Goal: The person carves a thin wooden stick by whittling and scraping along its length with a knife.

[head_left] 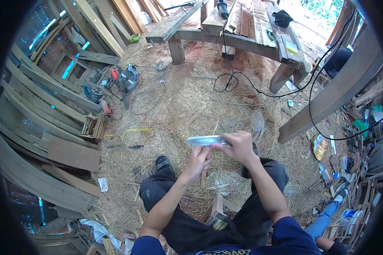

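A pale, silvery blade-like piece [203, 140] lies crosswise in front of me, its narrow end to the left. My right hand [239, 147] is closed round its right end, the thumb pointing left along the lower edge. Just below the piece, my left hand [196, 162] is closed, with the fingertips up against its lower edge. Whatever else the left fingers hold is hidden. Both hands are above the straw-covered floor [178, 106], between my knees.
A circular saw [129, 77] lies on the floor at the left, near stacked boards [74, 155]. Ahead stands a wooden workbench [238, 39] with planks and a power tool. A black cable [259, 91] runs to the right past a slanting beam [327, 102]. Another person's leg [327, 219] shows at right.
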Demonstrator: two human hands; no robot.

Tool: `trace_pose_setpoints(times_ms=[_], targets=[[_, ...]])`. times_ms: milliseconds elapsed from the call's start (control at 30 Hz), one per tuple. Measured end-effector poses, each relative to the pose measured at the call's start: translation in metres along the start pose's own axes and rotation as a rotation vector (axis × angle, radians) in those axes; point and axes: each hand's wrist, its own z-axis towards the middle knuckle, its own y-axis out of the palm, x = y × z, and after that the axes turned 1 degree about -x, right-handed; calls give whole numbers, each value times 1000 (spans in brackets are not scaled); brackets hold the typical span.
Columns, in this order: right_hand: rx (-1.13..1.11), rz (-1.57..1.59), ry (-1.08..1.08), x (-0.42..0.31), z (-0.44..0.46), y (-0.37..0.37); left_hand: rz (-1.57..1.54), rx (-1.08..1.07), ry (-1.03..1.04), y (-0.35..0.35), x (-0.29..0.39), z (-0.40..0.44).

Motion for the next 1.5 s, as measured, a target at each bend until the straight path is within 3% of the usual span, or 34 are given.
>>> trace_pose_setpoints(times_ms=[33,167,267,300,400,433,533,667,833,967,1067,1333,1433,1500], targets=[[-57,-47,-38,-4,5,-6,15,-40,2,0,1,-1],[107,-193,46,24,15,-33,104,-133,17,-2,5,0],[32,-181,76,14,-3,-15,98,-99,1,0,-1,1],[50,-65,27,3,-2,-13,103,-84,-27,-2,0,-1],[197,-188,47,32,6,-32,78,-144,-27,0,2,-5],[248,-227,316,56,2,-37,79,-149,-23,-2,1,-9],[281,-282,445,69,-3,-59,74,-152,13,-10,0,-7],[50,-106,136,27,-17,-35,128,-80,57,-17,-8,7],[21,2,72,15,-5,-10,170,59,116,-1,-8,5],[-49,59,30,8,1,0,193,20,152,4,-7,9],[-42,101,27,6,3,5,32,-29,142,2,-9,12],[-62,123,-72,14,10,-16,-160,-120,-82,-5,-2,-3],[111,28,-35,37,5,-18,-156,-180,-114,-4,10,-15],[228,46,330,54,3,-28,-80,-276,-82,-7,8,-20]])
